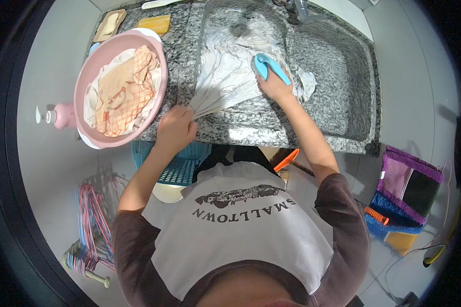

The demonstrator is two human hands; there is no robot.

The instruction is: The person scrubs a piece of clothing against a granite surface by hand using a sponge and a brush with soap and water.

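A wet white printed cloth (230,76) lies spread and wrinkled in the left basin of a speckled granite sink (249,121). My left hand (176,126) pinches a gathered corner of it at the basin's front left, pulling folds taut. In my right hand (276,85) is a light-blue scrubbing brush (267,67) with a loop handle, resting on the cloth's right part; its bristles are hidden. One bunched end of the cloth hangs over the divider toward the right basin (322,84).
On the left a pink basin (161,82) holds wet checked cloths (126,96), beside a pink pump bottle (64,116). Behind sit a soap dish (100,34), a yellow scraper-like piece (155,24) and a faucet (301,9). Hangers (90,222) hang lower left; colored towels (403,195) hang right.
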